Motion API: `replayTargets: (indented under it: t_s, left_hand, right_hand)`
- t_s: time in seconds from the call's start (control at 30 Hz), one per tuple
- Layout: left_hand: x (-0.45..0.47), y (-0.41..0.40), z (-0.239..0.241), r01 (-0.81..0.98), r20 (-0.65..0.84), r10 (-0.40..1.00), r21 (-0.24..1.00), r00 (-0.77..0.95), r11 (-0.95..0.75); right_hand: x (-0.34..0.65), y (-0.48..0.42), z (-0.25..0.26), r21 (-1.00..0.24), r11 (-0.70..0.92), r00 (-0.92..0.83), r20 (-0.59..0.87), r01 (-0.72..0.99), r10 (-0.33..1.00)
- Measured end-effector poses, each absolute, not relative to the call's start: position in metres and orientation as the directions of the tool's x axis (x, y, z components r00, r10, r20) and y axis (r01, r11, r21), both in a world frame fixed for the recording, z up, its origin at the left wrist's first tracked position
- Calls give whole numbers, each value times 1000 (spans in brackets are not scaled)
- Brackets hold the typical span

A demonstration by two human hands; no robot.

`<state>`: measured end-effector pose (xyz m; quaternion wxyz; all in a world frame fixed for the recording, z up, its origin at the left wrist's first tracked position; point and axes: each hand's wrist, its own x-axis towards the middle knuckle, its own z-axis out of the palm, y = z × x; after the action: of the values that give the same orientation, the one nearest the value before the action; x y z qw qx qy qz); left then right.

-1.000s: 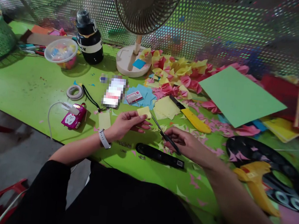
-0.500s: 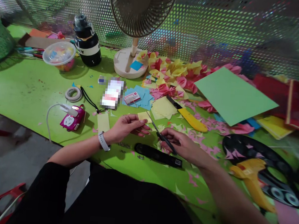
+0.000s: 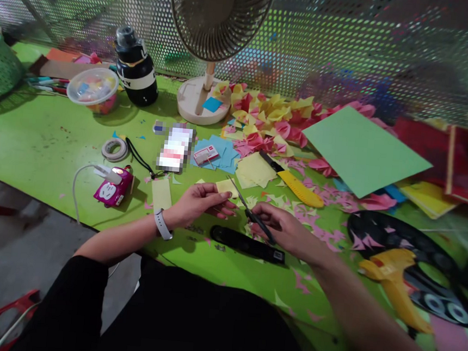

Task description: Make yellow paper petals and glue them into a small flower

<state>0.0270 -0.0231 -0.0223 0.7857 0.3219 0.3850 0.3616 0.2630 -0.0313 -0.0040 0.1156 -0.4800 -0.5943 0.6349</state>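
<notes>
My left hand (image 3: 202, 201) pinches a small pale yellow paper square (image 3: 226, 187) just above the green table (image 3: 44, 137). My right hand (image 3: 284, 226) grips black-handled scissors (image 3: 251, 212), whose blades point up-left and meet the paper's right edge. A black stapler (image 3: 246, 244) lies flat on the table right below both hands. Pink and yellow paper scraps (image 3: 316, 221) litter the table around my right hand. A white watch sits on my left wrist.
A fan (image 3: 213, 42) stands at the back centre beside a black bottle (image 3: 137, 68) and a lidded tub (image 3: 92, 87). Folded pink and yellow papers (image 3: 271, 119), a green sheet (image 3: 363, 151), a yellow cutter (image 3: 298, 185), tape roll (image 3: 114, 148), pink charger (image 3: 112, 189), yellow glue gun (image 3: 396, 282).
Both hands stay close together with paper and scissors; the scissor blades have edged slightly into the paper. The view has shifted a little.
</notes>
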Motion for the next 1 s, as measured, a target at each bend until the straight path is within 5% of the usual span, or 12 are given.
replayTargets:
  t_s: [1.0]
  left_hand:
    - [25, -20, -26, -338, -377, 847, 795, 374, 503]
  right_hand:
    - [264, -35, 1, -860, -266, -456, -466, 436, 758]
